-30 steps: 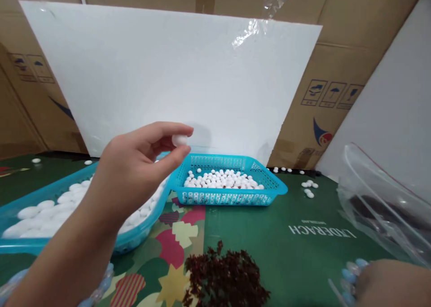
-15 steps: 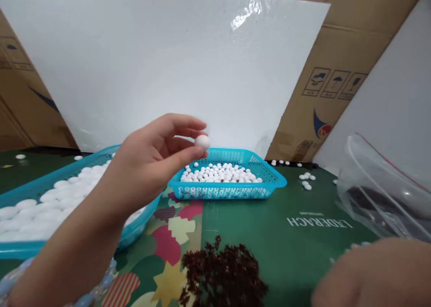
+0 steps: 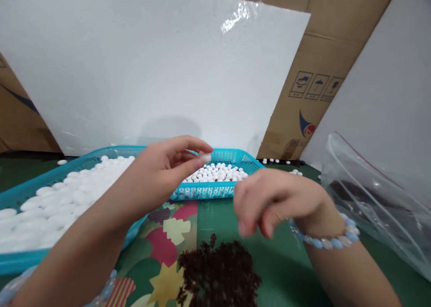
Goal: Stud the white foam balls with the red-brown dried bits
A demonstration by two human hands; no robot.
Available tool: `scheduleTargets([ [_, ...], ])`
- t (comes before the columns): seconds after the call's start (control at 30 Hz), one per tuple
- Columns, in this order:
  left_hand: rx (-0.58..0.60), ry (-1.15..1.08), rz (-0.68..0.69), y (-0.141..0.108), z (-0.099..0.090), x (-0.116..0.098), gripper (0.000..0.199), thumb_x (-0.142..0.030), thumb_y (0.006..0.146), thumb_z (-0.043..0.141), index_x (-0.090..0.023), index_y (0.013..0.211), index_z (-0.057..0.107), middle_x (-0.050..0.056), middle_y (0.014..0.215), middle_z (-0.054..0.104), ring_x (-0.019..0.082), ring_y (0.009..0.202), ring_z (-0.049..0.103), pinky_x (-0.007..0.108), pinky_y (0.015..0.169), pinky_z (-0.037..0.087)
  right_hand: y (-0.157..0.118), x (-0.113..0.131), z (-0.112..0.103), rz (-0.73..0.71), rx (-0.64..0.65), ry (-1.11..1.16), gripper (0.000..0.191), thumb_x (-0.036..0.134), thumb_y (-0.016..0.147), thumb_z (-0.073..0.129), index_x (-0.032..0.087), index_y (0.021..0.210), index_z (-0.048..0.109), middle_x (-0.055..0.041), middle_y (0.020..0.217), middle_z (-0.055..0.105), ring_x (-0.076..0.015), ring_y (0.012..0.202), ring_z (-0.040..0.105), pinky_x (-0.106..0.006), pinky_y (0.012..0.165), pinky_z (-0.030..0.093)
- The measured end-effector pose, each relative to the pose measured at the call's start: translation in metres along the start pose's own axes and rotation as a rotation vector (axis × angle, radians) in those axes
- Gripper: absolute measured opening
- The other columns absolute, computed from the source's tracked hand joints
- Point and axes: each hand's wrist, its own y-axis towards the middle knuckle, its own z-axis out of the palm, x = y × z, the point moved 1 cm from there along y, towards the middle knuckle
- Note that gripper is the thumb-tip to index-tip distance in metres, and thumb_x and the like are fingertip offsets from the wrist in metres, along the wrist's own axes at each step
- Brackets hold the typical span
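My left hand (image 3: pixel 168 168) is closed in a pinch, with a small white ball (image 3: pixel 204 158) between thumb and fingertips. The ball is held in front of the smaller blue basket (image 3: pixel 202 192), which contains many little white balls. Reaching in from the right, my right hand (image 3: pixel 279 199) hangs above the table, fingers bent downward and slightly apart, with nothing visible between them. Just below and to its left lies a heap of dark red-brown flakes (image 3: pixel 220 271).
A larger blue basket (image 3: pixel 23 258) full of white balls stands at left. On the right lies a clear zip bag (image 3: pixel 377 190) with dark contents. Behind, a white board (image 3: pixel 161 64) leans on cardboard (image 3: pixel 323 42). Several loose balls (image 3: pixel 278 161) lie near it.
My right hand has come up and leftward from the lower right corner to above the heap's right side. My left hand has lowered slightly, still pinching the white ball. The view has shifted a little.
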Motion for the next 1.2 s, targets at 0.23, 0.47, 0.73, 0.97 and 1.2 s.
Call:
scheduleTargets([
  [0.23, -0.03, -0.277, -0.076, 0.002, 0.01, 0.004, 0.014, -0.016, 0.058, 0.051, -0.024, 0.07, 0.05, -0.007, 0.06, 0.05, 0.005, 0.052, 0.05, 0.01, 0.042, 0.036, 0.022, 0.0, 0.005, -0.36, -0.02, 1.014, 0.018, -0.002, 0.052, 0.054, 0.016, 0.056, 0.055, 0.0064, 0.054, 0.051, -0.0016, 0.048, 0.051, -0.009, 0.045, 0.043],
  [0.47, -0.058, -0.439, -0.07, -0.004, 0.01, -0.004, 0.012, -0.019, 0.056, 0.054, -0.025, 0.065, 0.05, -0.007, 0.055, 0.052, 0.008, 0.054, 0.052, 0.012, 0.041, 0.036, 0.015, 0.008, -0.002, -0.337, -0.303, 1.179, 0.014, 0.008, 0.06, 0.052, 0.019, 0.064, 0.059, 0.0043, 0.07, 0.058, -0.0045, 0.061, 0.056, -0.012, 0.055, 0.047],
  [0.73, -0.137, -0.43, -0.025, -0.007, 0.0, -0.009, 0.017, -0.026, 0.054, 0.056, -0.027, 0.071, 0.055, -0.006, 0.056, 0.057, 0.009, 0.053, 0.053, 0.013, 0.041, 0.039, 0.008, 0.024, -0.001, -0.436, -0.341, 1.186, 0.02, 0.003, 0.06, 0.05, 0.021, 0.061, 0.057, 0.0073, 0.059, 0.057, -0.0044, 0.058, 0.056, -0.011, 0.051, 0.047],
  [0.97, -0.115, -0.525, 0.124, -0.011, 0.005, -0.018, 0.024, -0.016, 0.062, 0.051, -0.034, 0.079, 0.051, -0.01, 0.067, 0.056, 0.003, 0.051, 0.053, 0.008, 0.047, 0.042, 0.004, 0.031, 0.003, -0.519, -0.315, 1.186, 0.011, 0.01, 0.058, 0.056, 0.021, 0.057, 0.056, 0.0074, 0.051, 0.054, -0.0049, 0.05, 0.055, -0.012, 0.045, 0.047],
  [1.2, -0.009, -0.622, 0.154, -0.012, 0.01, -0.02, 0.017, -0.016, 0.065, 0.048, -0.03, 0.072, 0.054, -0.01, 0.066, 0.057, 0.004, 0.058, 0.054, 0.007, 0.051, 0.043, 0.008, 0.031, 0.009, -0.581, -0.34, 1.264, 0.01, 0.012, 0.059, 0.057, 0.022, 0.06, 0.057, 0.0071, 0.054, 0.056, -0.0045, 0.049, 0.056, -0.011, 0.044, 0.047],
])
